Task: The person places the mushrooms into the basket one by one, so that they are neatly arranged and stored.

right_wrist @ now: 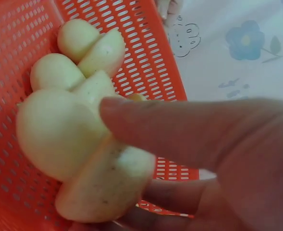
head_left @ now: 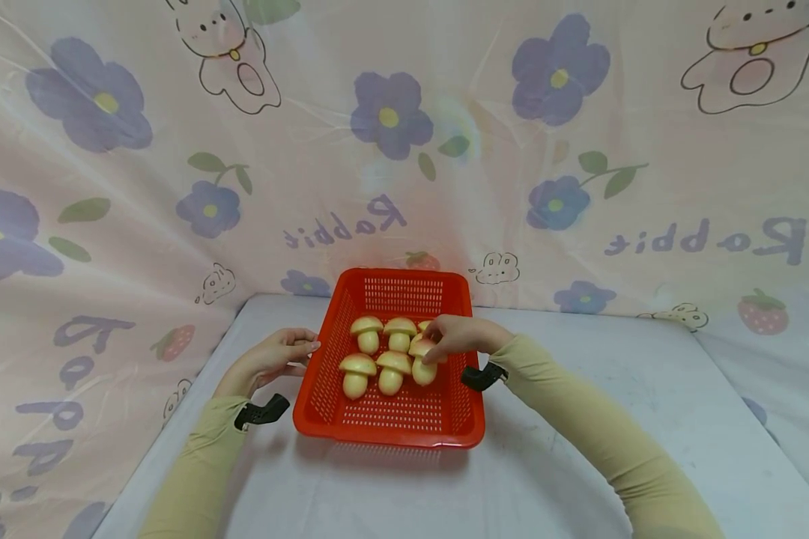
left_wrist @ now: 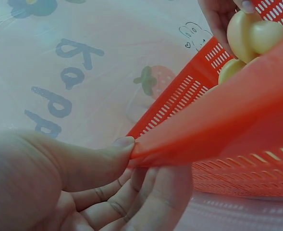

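Observation:
A red plastic basket [head_left: 391, 440] with slotted walls stands on the table, with several pale yellow mushrooms [head_left: 391, 382] lying in two rough rows inside. My left hand [head_left: 270, 361] is at the basket's left side; in the left wrist view its thumb and fingers pinch the rim [left_wrist: 203, 125]. Over the basket's right part, my right hand [head_left: 464, 335] grips a mushroom [right_wrist: 103, 185] by its cap, thumb on top and fingers below. That mushroom's stem [head_left: 423, 372] points toward the front. Another mushroom behind it is partly hidden by the right hand.
A white-covered table [head_left: 580, 419] extends on both sides of the basket. A patterned curtain [head_left: 472, 187] hangs behind and along the left side. Each wrist carries a small black mount [head_left: 483, 376] near the sleeve's end.

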`<move>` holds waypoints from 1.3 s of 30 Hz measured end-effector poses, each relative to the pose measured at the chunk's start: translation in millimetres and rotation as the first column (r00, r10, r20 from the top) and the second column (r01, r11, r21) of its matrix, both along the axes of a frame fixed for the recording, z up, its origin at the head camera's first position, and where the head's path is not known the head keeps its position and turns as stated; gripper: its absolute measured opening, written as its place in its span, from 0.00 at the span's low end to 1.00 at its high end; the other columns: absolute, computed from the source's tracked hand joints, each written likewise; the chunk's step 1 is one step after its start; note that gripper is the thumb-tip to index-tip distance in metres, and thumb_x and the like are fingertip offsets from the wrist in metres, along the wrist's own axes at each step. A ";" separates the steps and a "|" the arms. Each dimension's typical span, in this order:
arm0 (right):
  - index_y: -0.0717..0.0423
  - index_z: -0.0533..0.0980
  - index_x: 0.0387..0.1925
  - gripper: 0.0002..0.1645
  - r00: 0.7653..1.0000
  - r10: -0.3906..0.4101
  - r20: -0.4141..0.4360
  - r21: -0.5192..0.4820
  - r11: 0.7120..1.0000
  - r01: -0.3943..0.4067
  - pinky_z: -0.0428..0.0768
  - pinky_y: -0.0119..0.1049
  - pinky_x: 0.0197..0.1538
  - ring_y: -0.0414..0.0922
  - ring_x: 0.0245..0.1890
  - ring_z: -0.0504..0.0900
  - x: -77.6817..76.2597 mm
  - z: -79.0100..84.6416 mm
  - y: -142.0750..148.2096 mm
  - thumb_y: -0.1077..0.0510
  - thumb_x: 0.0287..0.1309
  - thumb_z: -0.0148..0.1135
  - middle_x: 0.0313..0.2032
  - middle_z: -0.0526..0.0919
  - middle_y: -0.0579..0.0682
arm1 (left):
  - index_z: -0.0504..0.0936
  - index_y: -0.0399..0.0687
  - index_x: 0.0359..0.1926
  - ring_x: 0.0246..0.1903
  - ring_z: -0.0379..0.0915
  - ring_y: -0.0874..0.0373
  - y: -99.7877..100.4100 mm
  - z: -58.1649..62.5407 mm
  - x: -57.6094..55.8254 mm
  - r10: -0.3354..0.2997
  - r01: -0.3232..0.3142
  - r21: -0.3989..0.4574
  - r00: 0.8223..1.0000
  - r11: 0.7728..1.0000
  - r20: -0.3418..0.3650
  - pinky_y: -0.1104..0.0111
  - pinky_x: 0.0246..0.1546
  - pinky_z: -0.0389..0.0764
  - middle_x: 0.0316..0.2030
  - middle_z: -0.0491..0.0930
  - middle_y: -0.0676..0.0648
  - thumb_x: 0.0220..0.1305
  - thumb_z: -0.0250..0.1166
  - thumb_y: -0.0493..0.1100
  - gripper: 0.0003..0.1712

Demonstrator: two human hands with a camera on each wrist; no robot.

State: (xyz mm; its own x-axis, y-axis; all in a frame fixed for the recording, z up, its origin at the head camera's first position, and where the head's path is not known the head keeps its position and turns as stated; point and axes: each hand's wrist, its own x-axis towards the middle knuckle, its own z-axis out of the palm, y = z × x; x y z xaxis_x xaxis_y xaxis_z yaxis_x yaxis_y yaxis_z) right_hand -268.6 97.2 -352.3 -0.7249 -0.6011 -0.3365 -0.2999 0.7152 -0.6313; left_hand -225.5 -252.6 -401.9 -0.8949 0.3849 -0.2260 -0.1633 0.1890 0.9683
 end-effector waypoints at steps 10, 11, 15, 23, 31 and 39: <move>0.63 0.77 0.51 0.28 0.998 0.036 -0.049 0.148 0.989 -0.028 0.76 0.37 0.43 0.45 0.38 0.75 -0.8 0.8 -6.4 0.56 0.49 0.73 0.40 0.79 0.49 | 0.67 0.25 0.55 0.35 0.78 0.54 0.7 -0.4 -1.2 -0.002 0.002 0.005 1.000 1.000 0.001 0.60 0.39 0.83 0.40 0.78 0.42 0.71 0.56 0.40 0.21; 0.62 0.77 0.50 0.27 0.998 0.035 -0.043 0.158 0.987 -0.028 0.76 0.37 0.42 0.45 0.38 0.74 -1.6 0.0 -7.1 0.56 0.49 0.73 0.39 0.79 0.49 | 0.67 0.25 0.55 0.35 0.78 0.54 0.6 -0.6 -1.4 -0.003 0.003 0.004 1.000 1.000 0.000 0.60 0.39 0.83 0.40 0.77 0.42 0.71 0.56 0.40 0.21; 0.60 0.78 0.47 0.24 0.999 0.046 -0.024 0.185 0.982 -0.040 0.75 0.36 0.40 0.45 0.37 0.73 -5.1 -3.5 -9.3 0.54 0.49 0.73 0.35 0.78 0.48 | 0.67 0.25 0.54 0.35 0.78 0.54 0.5 -1.0 -2.3 -0.009 0.009 0.000 1.000 1.000 -0.006 0.60 0.39 0.83 0.40 0.78 0.42 0.71 0.56 0.40 0.21; 0.59 0.78 0.43 0.22 0.999 0.033 -0.028 0.227 0.973 -0.026 0.73 0.36 0.38 0.45 0.36 0.72 -8.8 -7.5 -13.4 0.53 0.48 0.74 0.35 0.77 0.48 | 0.67 0.25 0.54 0.34 0.78 0.55 1.5 1.7 -2.1 -0.012 0.012 0.002 1.000 1.000 -0.006 0.60 0.39 0.83 0.40 0.78 0.42 0.71 0.56 0.40 0.20; 0.57 0.77 0.37 0.19 0.999 0.034 -0.038 0.299 0.954 -0.021 0.71 0.36 0.37 0.46 0.34 0.72 -8.0 -8.9 -19.9 0.54 0.46 0.75 0.31 0.76 0.49 | 0.67 0.25 0.55 0.34 0.78 0.55 2.0 3.0 -1.5 0.002 -0.002 0.003 1.000 1.000 0.006 0.60 0.39 0.83 0.39 0.78 0.43 0.71 0.55 0.39 0.20; 0.57 0.78 0.35 0.16 0.998 0.028 -0.050 0.313 0.950 -0.011 0.70 0.36 0.36 0.46 0.33 0.71 -6.6 -10.4 -22.0 0.55 0.46 0.74 0.30 0.75 0.49 | 0.66 0.25 0.55 0.34 0.78 0.55 -0.3 1.7 -0.7 -0.001 0.001 0.000 1.000 1.000 0.012 0.60 0.39 0.83 0.39 0.78 0.42 0.72 0.55 0.40 0.21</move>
